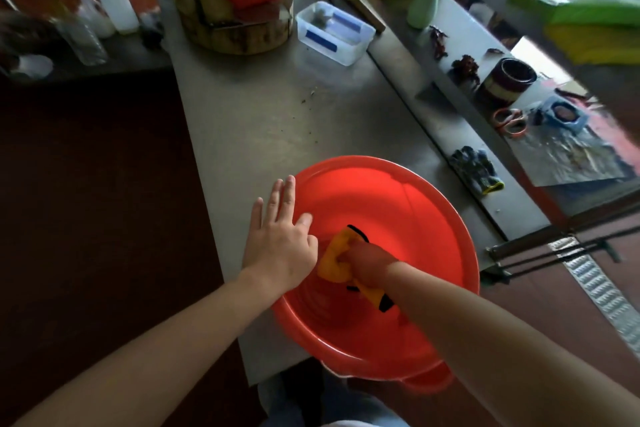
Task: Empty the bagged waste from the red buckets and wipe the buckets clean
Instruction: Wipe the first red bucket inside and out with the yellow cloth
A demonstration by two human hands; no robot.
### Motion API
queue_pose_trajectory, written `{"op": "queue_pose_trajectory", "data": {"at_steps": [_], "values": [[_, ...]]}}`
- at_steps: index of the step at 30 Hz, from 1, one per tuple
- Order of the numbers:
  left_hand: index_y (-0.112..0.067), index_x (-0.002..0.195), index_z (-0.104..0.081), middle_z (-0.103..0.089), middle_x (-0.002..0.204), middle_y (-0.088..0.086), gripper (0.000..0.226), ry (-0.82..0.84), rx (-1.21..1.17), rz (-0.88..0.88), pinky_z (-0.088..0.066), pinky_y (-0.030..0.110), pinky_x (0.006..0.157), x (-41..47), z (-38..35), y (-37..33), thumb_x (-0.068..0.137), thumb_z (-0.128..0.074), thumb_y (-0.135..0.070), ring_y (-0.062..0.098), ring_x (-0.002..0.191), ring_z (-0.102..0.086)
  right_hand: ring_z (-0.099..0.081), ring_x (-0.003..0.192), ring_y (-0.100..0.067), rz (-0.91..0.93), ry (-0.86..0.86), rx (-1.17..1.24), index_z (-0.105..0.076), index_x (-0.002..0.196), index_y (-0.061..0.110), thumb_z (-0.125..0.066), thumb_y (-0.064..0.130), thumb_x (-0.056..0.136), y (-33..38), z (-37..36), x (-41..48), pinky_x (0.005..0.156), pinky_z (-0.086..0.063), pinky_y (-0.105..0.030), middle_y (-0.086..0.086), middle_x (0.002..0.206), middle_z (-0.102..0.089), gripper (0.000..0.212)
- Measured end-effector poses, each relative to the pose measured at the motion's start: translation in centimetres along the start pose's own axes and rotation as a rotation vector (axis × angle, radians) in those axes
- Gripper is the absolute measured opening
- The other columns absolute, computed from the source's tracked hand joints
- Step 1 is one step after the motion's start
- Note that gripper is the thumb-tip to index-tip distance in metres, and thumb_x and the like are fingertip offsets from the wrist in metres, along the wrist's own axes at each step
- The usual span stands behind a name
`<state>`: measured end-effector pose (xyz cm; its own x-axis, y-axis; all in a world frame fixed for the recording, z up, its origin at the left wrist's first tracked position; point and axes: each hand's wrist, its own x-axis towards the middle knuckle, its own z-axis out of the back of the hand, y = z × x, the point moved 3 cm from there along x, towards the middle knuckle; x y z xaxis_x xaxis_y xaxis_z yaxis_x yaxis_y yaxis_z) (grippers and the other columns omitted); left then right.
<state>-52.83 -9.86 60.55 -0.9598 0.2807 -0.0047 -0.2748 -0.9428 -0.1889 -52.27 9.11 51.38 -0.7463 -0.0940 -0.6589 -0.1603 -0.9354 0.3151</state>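
- My right grip (367,262) is down inside the red bucket (433,205), fingers curled round a yellow cloth (334,260) held against the bucket's left inner wall.
- The cloth's long axis runs from the bucket's far left toward its near middle, with black marks at both ends.
- My left grip (280,236) lies flat on the bucket's left rim, fingers straight and spread, holding nothing.
- The bucket sits mouth up on the desk (277,115), its near rim past the desk edge.
- I count one bucket and one cloth.
- My right forearm crosses the bucket's near rim and hides part of the cloth.
- Beyond the bucket stand a clear plastic box (334,32) and a round wooden block (235,24); to the bucket's right lies a dark glove (476,167).
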Motion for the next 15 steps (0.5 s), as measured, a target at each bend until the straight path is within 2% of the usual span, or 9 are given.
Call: {"op": "queue_pose_trajectory", "data": {"at_steps": [2,6,10,12,15], "values": [[-0.029,0.129,-0.061,0.009,0.168,0.013,0.053,-0.001,-0.022,-0.005,-0.004,0.054,0.124,0.1,0.0,0.1,0.088,-0.028,-0.036,0.028,0.155,0.012,-0.051,0.132,-0.026,-0.035,0.032,0.005,-0.054,0.139,0.006,-0.045,0.015,0.105,0.7,0.7,-1.2,0.109,-0.038,-0.032,-0.012,0.145,-0.051,0.037],[-0.03,0.14,-0.054,0.003,0.169,0.012,0.053,-0.007,-0.045,-0.022,0.001,0.055,0.124,0.1,0.9,0.1,0.091,-0.034,-0.033,0.026,0.155,0.013,-0.051,0.132,-0.028,0.024,-0.008,-0.15,-0.054,0.141,0.013,-0.052,0.021,0.102,1.3,2.6,-3.6,0.099,-0.041,-0.026,-0.008,0.152,-0.044,0.04],[-0.025,0.147,-0.05,-0.013,0.167,0.014,0.054,-0.154,0.033,-0.106,-0.005,0.06,0.123,-2.1,2.6,-1.9,0.094,-0.037,-0.031,0.029,0.156,0.0,-0.057,0.124,-0.035,0.159,-0.175,-0.287,-0.052,0.144,0.032,-0.062,0.033,0.097,2.1,5.9,-6.8,0.096,-0.051,-0.038,-0.008,0.152,-0.041,0.048],[-0.025,0.145,-0.052,-0.02,0.166,0.012,0.053,-0.234,0.055,-0.152,-0.006,0.059,0.123,-4.2,3.3,-3.9,0.094,-0.041,-0.033,0.029,0.156,-0.007,-0.059,0.12,-0.037,0.223,-0.233,-0.346,-0.052,0.143,0.035,-0.069,0.037,0.092,2.0,7.1,-8.2,0.095,-0.052,-0.039,-0.009,0.147,-0.044,0.053],[-0.027,0.143,-0.055,-0.026,0.165,0.009,0.05,-0.307,0.076,-0.179,-0.012,0.059,0.122,-7.7,3.7,-7.5,0.095,-0.045,-0.036,0.027,0.155,-0.013,-0.058,0.12,-0.035,0.302,-0.316,-0.329,-0.052,0.144,0.036,-0.066,0.027,0.093,1.0,8.1,-10.2,0.096,-0.051,-0.041,-0.007,0.149,-0.04,0.053]]}}
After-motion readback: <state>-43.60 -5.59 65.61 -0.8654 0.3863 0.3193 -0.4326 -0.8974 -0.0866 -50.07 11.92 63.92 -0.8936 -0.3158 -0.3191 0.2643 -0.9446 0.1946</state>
